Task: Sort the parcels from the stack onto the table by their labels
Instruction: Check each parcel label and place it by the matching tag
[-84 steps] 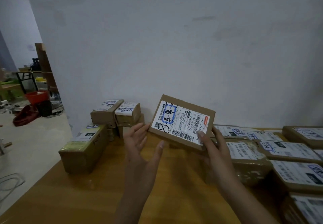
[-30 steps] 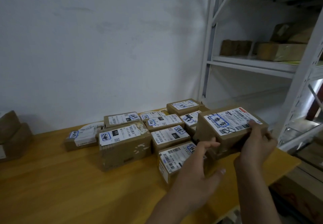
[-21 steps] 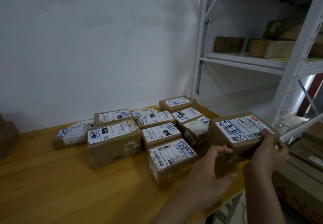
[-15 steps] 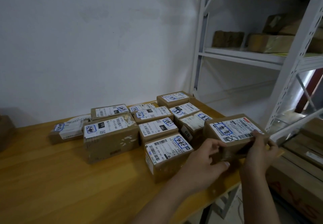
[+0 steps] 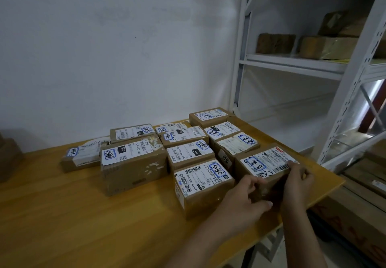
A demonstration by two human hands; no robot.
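Observation:
A brown parcel (image 5: 263,164) with a white label marked in blue and black sits at the right end of the wooden table (image 5: 62,215), beside several other labelled parcels (image 5: 194,153). Both hands hold it. My left hand (image 5: 243,199) grips its near left corner, thumb on the front face. My right hand (image 5: 296,181) grips its near right corner, fingertips on the label's edge. The parcel's front face is mostly hidden behind my hands.
A white metal shelf rack (image 5: 346,83) stands right of the table, with brown parcels (image 5: 275,43) on its shelf. A white wall backs the table. The table's right edge (image 5: 325,192) lies just past the held parcel. Part of another box (image 5: 9,159) shows at far left.
The view swung right from the table's left group to its right group. The parcel came down from the air to the table's right end, next to the other parcels, both hands on it.

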